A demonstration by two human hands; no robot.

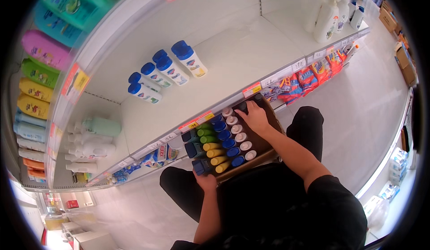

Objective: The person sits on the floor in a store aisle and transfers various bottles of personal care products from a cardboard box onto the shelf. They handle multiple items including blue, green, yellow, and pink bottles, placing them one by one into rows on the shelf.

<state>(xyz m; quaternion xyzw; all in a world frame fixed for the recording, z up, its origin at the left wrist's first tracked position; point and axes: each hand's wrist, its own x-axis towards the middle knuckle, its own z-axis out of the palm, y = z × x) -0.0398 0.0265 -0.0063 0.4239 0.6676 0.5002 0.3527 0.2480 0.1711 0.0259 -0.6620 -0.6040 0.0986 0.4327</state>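
A cardboard box (pixel 268 152) rests between the person's knees, against the shelf edge. In it stand rows of bottles: dark blue-capped bottles (pixel 194 150), yellow-capped bottles (pixel 215 153), green-capped ones (pixel 207 133), blue-capped ones (pixel 229 143) and white-capped ones (pixel 240 137). My right hand (pixel 254 118) reaches into the far right of the box, its fingers at a dark-capped bottle (pixel 240 107); whether they grip it is hidden. Near the box's near left corner, my left hand (pixel 205 181) touches a dark blue-capped bottle (pixel 201 167); its grip is unclear.
Several white bottles with blue caps (pixel 173 70) stand on the white shelf (pixel 231 48) above the box. White pump bottles (pixel 326 21) are at its right end. Detergent bags (pixel 302 82) lie on the lower shelf. Colourful bottles (pixel 43 50) fill the upper shelf at left.
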